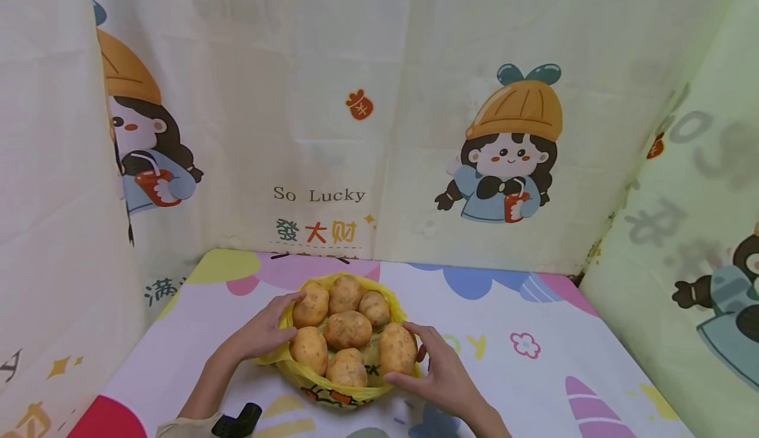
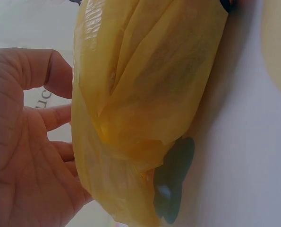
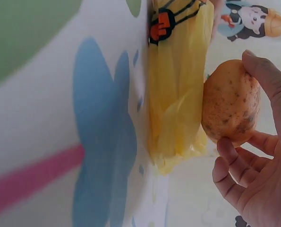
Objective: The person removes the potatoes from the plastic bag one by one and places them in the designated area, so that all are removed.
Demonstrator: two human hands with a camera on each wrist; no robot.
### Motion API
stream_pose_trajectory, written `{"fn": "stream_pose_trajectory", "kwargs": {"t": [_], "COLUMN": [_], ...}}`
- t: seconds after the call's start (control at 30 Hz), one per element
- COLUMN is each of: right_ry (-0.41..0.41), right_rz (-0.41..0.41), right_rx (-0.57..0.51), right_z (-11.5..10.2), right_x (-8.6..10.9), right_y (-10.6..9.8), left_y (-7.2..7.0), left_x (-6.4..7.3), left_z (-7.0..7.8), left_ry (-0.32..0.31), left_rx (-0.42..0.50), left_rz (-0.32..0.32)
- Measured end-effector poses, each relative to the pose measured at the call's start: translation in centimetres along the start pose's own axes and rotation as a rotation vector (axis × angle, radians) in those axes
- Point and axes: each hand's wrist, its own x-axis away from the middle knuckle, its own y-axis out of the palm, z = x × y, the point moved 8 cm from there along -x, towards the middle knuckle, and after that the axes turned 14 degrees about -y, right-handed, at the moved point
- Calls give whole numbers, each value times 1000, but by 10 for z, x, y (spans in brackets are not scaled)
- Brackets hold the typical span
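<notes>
A yellow plastic bag (image 1: 293,372), its top spread wide into a round opening, holds several potatoes (image 1: 348,330). At its right side, my right hand (image 1: 445,372) holds a potato (image 3: 231,101) between thumb and fingers; the right wrist view shows that potato at the bag's rim. My left hand (image 1: 261,332) is at the opposite rim, fingertips by the upper-left potato (image 1: 311,305) and thumb by the lower-left potato (image 1: 309,350). In the left wrist view, the bag's side (image 2: 145,85) covers the fingertips of the left hand (image 2: 31,142).
The bag sits on a table with a colourful printed cover (image 1: 486,385). Pale printed cloth (image 1: 409,128) hangs behind the table and along both sides. A black device (image 1: 240,419) is strapped on the left wrist, over a light sleeve (image 1: 186,427).
</notes>
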Motion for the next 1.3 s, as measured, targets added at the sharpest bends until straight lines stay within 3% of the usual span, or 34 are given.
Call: {"fn": "stream_pose_trajectory", "kwargs": {"t": [0.4, 0.77, 1.03, 1.3], "right_ry": [50, 94, 51, 105], "right_rz": [30, 62, 60, 26], "right_rx": [35, 99, 185, 203], "right_z": [16, 37, 54, 71], "right_x": [3, 5, 4, -3], "right_y": [-19, -34, -38, -39], "left_y": [-4, -2, 0, 2], "left_x": [2, 1, 1, 1], "left_z": [2, -1, -3, -1], "left_ry": [16, -14, -14, -8], "left_rx": [6, 19, 27, 22], "left_rz": [6, -4, 3, 7]}}
